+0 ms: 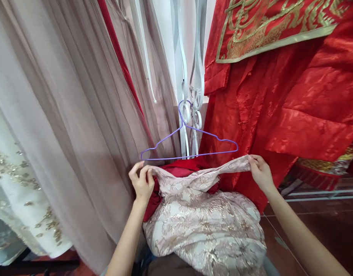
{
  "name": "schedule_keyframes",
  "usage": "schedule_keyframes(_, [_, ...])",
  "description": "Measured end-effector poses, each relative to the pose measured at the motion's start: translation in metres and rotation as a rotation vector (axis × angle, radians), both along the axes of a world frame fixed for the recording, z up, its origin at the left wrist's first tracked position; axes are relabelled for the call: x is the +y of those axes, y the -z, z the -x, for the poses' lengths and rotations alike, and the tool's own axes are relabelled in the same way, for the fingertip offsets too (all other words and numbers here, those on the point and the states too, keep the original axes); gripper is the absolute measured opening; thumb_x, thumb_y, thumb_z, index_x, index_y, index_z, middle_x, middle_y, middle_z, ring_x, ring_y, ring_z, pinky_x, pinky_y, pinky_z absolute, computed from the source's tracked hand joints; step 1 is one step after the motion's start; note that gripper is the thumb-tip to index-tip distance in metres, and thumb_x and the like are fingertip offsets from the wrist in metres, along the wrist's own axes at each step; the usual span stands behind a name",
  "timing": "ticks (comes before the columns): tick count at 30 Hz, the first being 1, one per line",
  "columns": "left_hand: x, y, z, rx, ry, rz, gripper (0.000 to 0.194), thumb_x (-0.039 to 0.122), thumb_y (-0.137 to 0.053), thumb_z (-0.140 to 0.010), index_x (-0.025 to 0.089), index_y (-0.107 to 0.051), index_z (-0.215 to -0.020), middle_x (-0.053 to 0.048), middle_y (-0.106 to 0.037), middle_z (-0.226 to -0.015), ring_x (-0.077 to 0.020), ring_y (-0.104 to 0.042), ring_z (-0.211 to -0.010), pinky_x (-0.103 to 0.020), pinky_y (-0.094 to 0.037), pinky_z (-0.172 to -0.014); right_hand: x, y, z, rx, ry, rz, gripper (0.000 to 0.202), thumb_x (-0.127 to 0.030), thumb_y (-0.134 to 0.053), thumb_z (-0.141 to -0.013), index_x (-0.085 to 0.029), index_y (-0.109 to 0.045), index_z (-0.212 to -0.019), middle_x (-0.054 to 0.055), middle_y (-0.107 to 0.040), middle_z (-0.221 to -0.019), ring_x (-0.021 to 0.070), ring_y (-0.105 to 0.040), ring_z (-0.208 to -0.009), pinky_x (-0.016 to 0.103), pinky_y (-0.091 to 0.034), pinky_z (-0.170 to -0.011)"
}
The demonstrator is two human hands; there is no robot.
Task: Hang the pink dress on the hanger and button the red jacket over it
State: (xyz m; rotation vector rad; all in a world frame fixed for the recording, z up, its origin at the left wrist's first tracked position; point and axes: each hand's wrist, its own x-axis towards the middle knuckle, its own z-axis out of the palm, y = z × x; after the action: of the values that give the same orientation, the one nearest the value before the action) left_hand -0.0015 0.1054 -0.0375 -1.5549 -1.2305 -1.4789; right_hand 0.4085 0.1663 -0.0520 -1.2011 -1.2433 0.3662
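Observation:
A pale pink brocade dress (205,226) with a shiny gold floral pattern lies bunched toward me, its upper edge stretched between my hands. My left hand (142,180) pinches the left end of that edge. At the right end, my right hand (261,172) grips a narrow strip of the same fabric. Just above the cloth hangs a purple clothes hanger (190,156), hooked on a white ornate metal stand (197,96); no garment is on it. Red fabric (180,170) shows behind the dress's upper edge.
Mauve-grey sheer drapery (87,115) fills the left side. A white garment with gold beading (30,207) hangs at the far left. To the right hang red satin garments (280,96) with gold embroidery. Dark red floor tiles (291,230) lie at lower right, near a pale metal rail (322,195).

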Motion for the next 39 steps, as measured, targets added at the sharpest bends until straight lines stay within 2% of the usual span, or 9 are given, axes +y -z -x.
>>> schedule_keyframes(4, [0.024,-0.063,-0.005,0.209,0.128,0.190,0.011,0.022,-0.052,-0.087,0.020,-0.061,-0.093,-0.011,-0.050,-0.126,-0.0231,-0.047,-0.117,-0.042,-0.038,-0.100,0.008,-0.026,0.017,-0.015,0.013,0.002,0.041,-0.062,-0.051,-0.078,-0.022,-0.055,-0.085,0.005,-0.068,-0.070,0.0206,-0.064,-0.064,0.031,-0.051,-0.058])
schedule_keyframes(6, [0.039,-0.081,-0.005,0.268,0.204,0.339,0.014,0.026,-0.050,-0.089,0.020,-0.062,-0.089,-0.010,-0.044,-0.136,-0.0247,-0.039,-0.125,-0.044,-0.033,-0.105,0.008,-0.031,0.022,-0.047,0.014,-0.008,0.041,-0.062,-0.050,-0.080,-0.022,-0.055,-0.085,0.006,-0.068,-0.072,0.0205,-0.065,-0.064,0.031,-0.051,-0.058])
schedule_keyframes(8, [0.053,-0.088,-0.005,0.312,0.264,0.464,0.019,0.030,-0.048,-0.090,0.019,-0.061,-0.084,-0.009,-0.039,-0.141,-0.0260,-0.035,-0.128,-0.046,-0.028,-0.108,0.004,-0.031,0.023,-0.085,0.028,-0.030,0.041,-0.062,-0.048,-0.081,-0.022,-0.055,-0.086,0.006,-0.069,-0.074,0.0212,-0.066,-0.066,0.032,-0.051,-0.060])
schedule_keyframes(12, [0.072,-0.085,-0.005,0.350,0.366,0.654,0.025,0.034,-0.041,-0.093,0.019,-0.059,-0.085,-0.008,-0.056,-0.114,-0.0206,-0.052,-0.108,-0.040,-0.037,-0.098,-0.007,-0.029,0.020,-0.112,0.041,-0.051,0.041,-0.061,-0.048,-0.082,-0.021,-0.055,-0.090,0.008,-0.070,-0.077,0.0220,-0.067,-0.068,0.032,-0.052,-0.060])
schedule_keyframes(15, [0.072,-0.082,-0.008,0.346,0.304,0.679,0.027,0.034,-0.036,-0.095,0.019,-0.057,-0.088,-0.004,-0.056,-0.092,-0.0180,-0.056,-0.089,-0.035,-0.042,-0.084,-0.011,-0.033,0.019,-0.142,0.083,-0.057,0.040,-0.060,-0.047,-0.083,-0.021,-0.055,-0.091,0.008,-0.069,-0.075,0.0219,-0.066,-0.064,0.032,-0.051,-0.057])
schedule_keyframes(25, [0.066,-0.086,-0.006,0.411,0.137,0.639,0.028,0.035,-0.035,-0.095,0.019,-0.058,-0.091,-0.005,-0.058,-0.095,-0.0195,-0.056,-0.087,-0.033,-0.038,-0.075,-0.006,-0.060,0.027,-0.230,0.096,-0.083,0.033,-0.053,-0.043,-0.087,-0.022,-0.053,-0.087,0.009,-0.069,-0.075,0.0236,-0.067,-0.066,0.032,-0.051,-0.056])
schedule_keyframes(31, [0.063,-0.081,-0.010,0.418,0.148,0.602,0.028,0.035,-0.036,-0.095,0.019,-0.058,-0.089,-0.005,-0.058,-0.092,-0.0180,-0.056,-0.083,-0.031,-0.040,-0.074,0.006,-0.104,0.056,-0.514,0.055,-0.076,0.021,-0.040,-0.046,-0.089,-0.023,-0.057,-0.092,0.008,-0.072,-0.088,0.0262,-0.068,-0.083,0.034,-0.049,-0.069])
schedule_keyframes(35, [0.059,-0.082,-0.011,0.378,0.183,0.597,0.025,0.034,-0.035,-0.095,0.020,-0.057,-0.093,-0.005,-0.055,-0.094,-0.0158,-0.057,-0.083,-0.027,-0.044,-0.074,0.016,-0.123,0.070,-0.728,-0.131,-0.010,0.017,-0.036,-0.047,-0.089,-0.024,-0.057,-0.095,0.004,-0.072,-0.089,0.0244,-0.067,-0.083,0.032,-0.046,-0.069])
schedule_keyframes(39, [0.053,-0.081,0.001,0.158,0.218,0.418,0.022,0.030,-0.038,-0.094,0.018,-0.056,-0.092,-0.009,-0.054,-0.108,-0.0169,-0.056,-0.101,-0.028,-0.044,-0.087,0.026,-0.120,0.072,-0.770,-0.301,0.001,0.018,-0.034,-0.046,-0.089,-0.021,-0.055,-0.097,0.007,-0.069,-0.091,0.0222,-0.065,-0.083,0.031,-0.046,-0.073])
